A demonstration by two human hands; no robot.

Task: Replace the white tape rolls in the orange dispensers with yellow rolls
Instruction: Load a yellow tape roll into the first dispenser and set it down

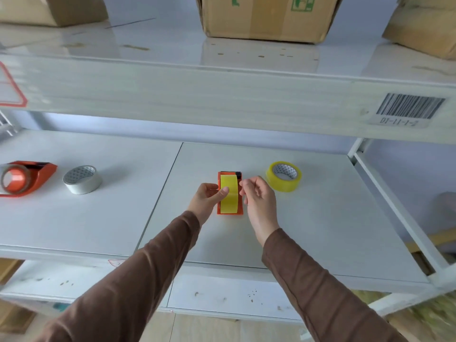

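An orange dispenser (pixel 230 213) stands on the white shelf (pixel 320 230) in the middle, with a yellow tape roll (pixel 229 201) seated in it. My left hand (pixel 206 197) grips the dispenser's left side, thumb pressed on the yellow roll. My right hand (pixel 259 196) hovers just right of the dispenser, fingers pinched together, and I cannot tell whether they hold the tape end. A second yellow roll (pixel 283 176) lies flat to the right. At far left, another orange dispenser (pixel 37 177) holds a pale roll (pixel 3 178), and a loose white roll (pixel 82 179) lies beside it.
An upper shelf beam (pixel 222 95) with a barcode label (pixel 409 108) overhangs the work area. Cardboard boxes (pixel 266 18) stand on the shelf above. A white upright post (pixel 399 213) bounds the shelf on the right.
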